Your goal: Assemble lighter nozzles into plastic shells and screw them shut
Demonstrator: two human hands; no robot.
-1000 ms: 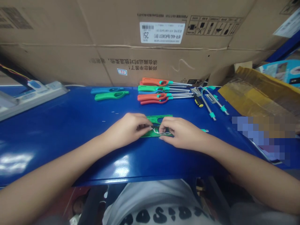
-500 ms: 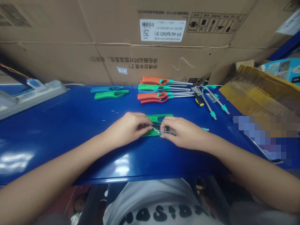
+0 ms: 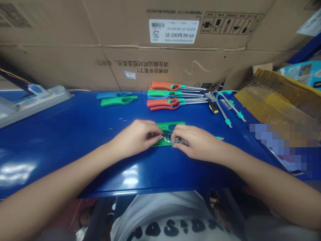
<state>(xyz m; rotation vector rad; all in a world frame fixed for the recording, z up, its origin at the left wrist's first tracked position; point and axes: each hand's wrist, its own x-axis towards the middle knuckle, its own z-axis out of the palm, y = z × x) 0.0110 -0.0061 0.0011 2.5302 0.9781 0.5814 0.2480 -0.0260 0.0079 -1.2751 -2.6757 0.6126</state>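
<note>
Head camera: a green plastic lighter handle (image 3: pixel 170 126) lies flat on the blue metal counter (image 3: pixel 50 157), right in front of the person, and everything else is easiest to place from it. The left hand (image 3: pixel 135 139) comes in from its left side and the right hand (image 3: pixel 198 144) from its right, both curled closed with the fingertips pinched in over the handle, almost meeting in the middle. A thin white wire (image 3: pixel 170 140) runs between them across the handle, and each hand seems to be gripping it, though the fingers hide exactly how. Just past the right hand, a small teal-capped piece (image 3: pixel 219 138) pokes out. Beyond the handle, a row of orange, green and red utility lighters (image 3: pixel 170 98) lies side by side with their steel tubes pointing right. Up and to the left of the handle sit a loose blue handle and a loose green handle (image 3: pixel 119 101). Up and to the right are a yellow-and-black screwdriver (image 3: pixel 213 107) and two steel tubes with teal fittings (image 3: pixel 232 112). Farther left, a white power strip (image 3: pixel 37 97) rests on the counter, and a large cardboard carton (image 3: pixel 160 67) stands along the back.
</note>
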